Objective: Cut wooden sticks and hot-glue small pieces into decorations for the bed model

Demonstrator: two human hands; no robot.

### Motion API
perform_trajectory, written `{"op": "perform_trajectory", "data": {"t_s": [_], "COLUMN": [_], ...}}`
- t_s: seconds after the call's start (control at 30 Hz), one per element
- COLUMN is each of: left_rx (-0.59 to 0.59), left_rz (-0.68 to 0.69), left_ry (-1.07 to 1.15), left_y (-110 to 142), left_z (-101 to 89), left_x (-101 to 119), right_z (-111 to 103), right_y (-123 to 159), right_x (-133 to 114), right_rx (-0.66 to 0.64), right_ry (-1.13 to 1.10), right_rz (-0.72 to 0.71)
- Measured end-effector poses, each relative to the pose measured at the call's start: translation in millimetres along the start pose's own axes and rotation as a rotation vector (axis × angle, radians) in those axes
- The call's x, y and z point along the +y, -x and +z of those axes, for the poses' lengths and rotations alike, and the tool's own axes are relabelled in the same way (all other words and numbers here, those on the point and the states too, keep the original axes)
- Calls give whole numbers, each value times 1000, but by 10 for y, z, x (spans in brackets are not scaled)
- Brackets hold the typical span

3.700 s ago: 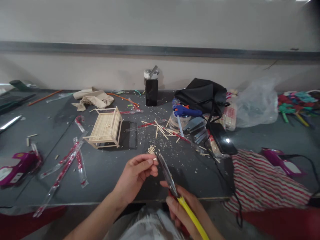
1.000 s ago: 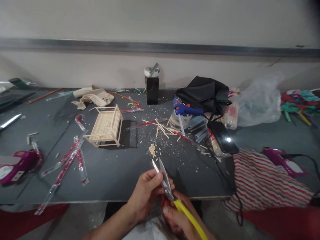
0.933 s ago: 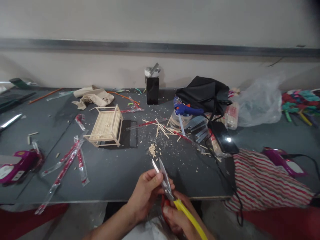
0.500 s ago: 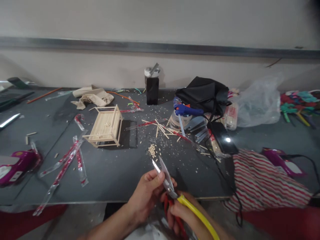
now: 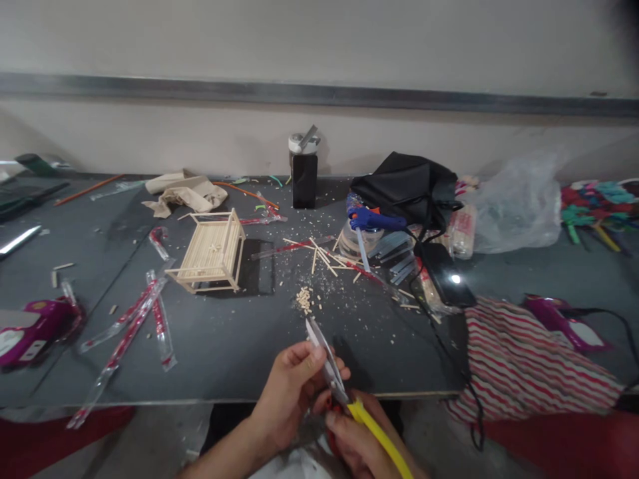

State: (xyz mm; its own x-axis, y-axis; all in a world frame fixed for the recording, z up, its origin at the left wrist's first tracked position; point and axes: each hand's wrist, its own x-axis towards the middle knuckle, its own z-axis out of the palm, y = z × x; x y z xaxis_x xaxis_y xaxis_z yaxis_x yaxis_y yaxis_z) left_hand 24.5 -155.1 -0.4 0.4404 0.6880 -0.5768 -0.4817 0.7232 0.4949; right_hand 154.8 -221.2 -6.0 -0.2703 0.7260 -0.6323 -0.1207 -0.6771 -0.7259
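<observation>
My right hand (image 5: 357,429) grips a pair of scissors (image 5: 332,372) with one yellow and one red handle, near the table's front edge. Their blades point up and away from me and lie close together. Alongside the blades, my left hand (image 5: 294,382) has thumb and fingers pinched; whatever it may hold is hidden by the fingers and blades. Just beyond the blade tips lies a small heap of cut wooden stick pieces (image 5: 304,300). A small frame built of thin wooden sticks (image 5: 210,253) stands to the left of the heap.
Longer loose sticks (image 5: 324,256) lie behind the heap. A blue glue gun (image 5: 377,219) rests on a clear tub (image 5: 357,245) before a black bag (image 5: 409,183). A phone (image 5: 304,181) leans upright on a bottle. Red-and-clear wrappers (image 5: 124,352) and striped cloth (image 5: 534,362) flank my hands.
The scissor blades have closed toward each other, and the handles have swung a little left with my right hand. My left hand stays almost in place beside them.
</observation>
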Motion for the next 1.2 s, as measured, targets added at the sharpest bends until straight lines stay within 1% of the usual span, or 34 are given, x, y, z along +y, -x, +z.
{"op": "perform_trajectory", "data": {"t_s": [0.07,0.2,0.3,0.37,0.43,0.47,0.5,0.57,0.6,0.63,0.7,0.77,0.83,0.9,1.0,1.1,1.17,1.2], "left_rx": [-9,-34,3,24,24,16,8,7,9,12,20,24,19,0,-48,-128,-171,-174], "left_rz": [-10,6,20,14,13,18,29,62,79,95,140,246,419,570,679,763,809,820], "left_ry": [31,126,150,132,92,58,16,-94,-162,-240,-435,-688,-929,-1084,-1218,-1340,-1358,-1335], "left_y": [-17,-87,-136,-145,-132,-121,-110,-95,-94,-99,-124,-161,-204,-252,-342,-453,-534,-575], "left_z": [-2,-24,-58,-79,-94,-100,-108,-130,-147,-167,-216,-268,-309,-334,-335,-282,-214,-177], "left_x": [28,103,178,239,307,342,375,431,453,471,500,529,567,615,697,782,833,853], "right_z": [-3,6,2,-31,-102,-151,-209,-339,-407,-473,-592,-683,-741,-770,-779,-789,-810,-824], "right_y": [-22,-61,-61,-48,-33,-26,-19,-1,10,22,43,51,43,24,-9,-55,-89,-105], "right_x": [-45,-153,-226,-266,-305,-326,-350,-403,-431,-455,-485,-477,-442,-408,-410,-456,-479,-487], "right_rx": [20,46,49,53,89,136,210,404,497,575,671,703,704,699,674,651,644,638], "right_ry": [64,36,49,69,155,239,348,615,764,909,1155,1300,1359,1372,1342,1301,1279,1267], "right_rz": [-20,-37,-68,-64,-64,-93,-145,-265,-290,-273,-169,-112,-154,-204,-217,-257,-300,-312]}}
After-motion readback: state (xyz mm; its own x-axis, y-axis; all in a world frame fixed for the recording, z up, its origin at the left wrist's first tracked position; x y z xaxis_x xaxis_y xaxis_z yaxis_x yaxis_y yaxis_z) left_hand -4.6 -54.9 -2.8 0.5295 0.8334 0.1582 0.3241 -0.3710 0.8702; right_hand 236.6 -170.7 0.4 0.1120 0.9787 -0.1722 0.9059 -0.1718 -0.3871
